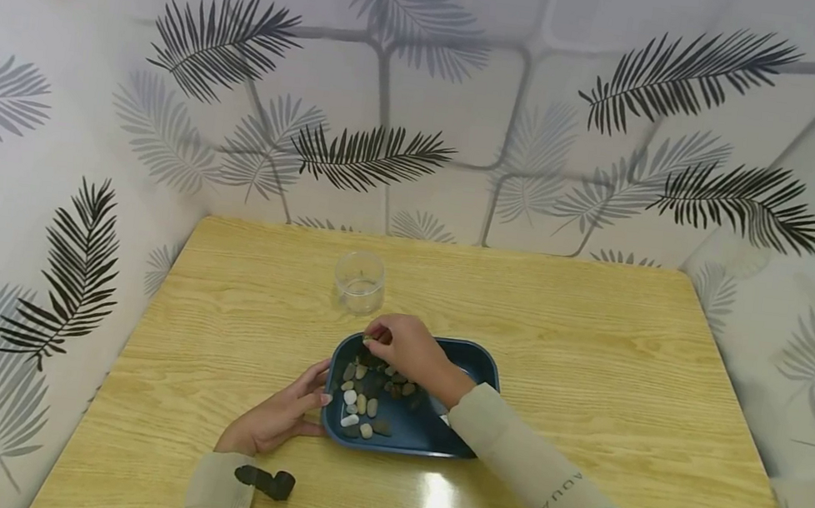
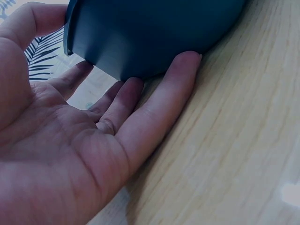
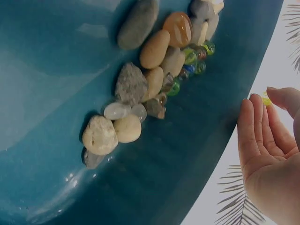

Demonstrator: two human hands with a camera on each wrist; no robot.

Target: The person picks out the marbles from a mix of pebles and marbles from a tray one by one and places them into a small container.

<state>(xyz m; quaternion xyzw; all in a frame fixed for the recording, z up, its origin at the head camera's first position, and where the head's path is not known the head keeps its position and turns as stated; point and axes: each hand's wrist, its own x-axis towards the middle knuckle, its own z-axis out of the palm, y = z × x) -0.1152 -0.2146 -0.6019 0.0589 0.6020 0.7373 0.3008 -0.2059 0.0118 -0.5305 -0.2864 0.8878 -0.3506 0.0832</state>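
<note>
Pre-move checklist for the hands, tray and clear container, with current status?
1. Left hand holds the blue tray at its side: ok.
2. Tray sits fully flat on the table: cannot tell; fingers cover part of its lower edge.
3. Right hand pinches a small yellow piece: ok; whether it is a marble, cannot tell, mostly covered by fingers.
4. Clear container upright, beyond the tray and apart from it: ok.
5. Container empty: cannot tell from this view.
6. Marbles separate from the pebbles: not ok; they lie bunched together in the tray.
</note>
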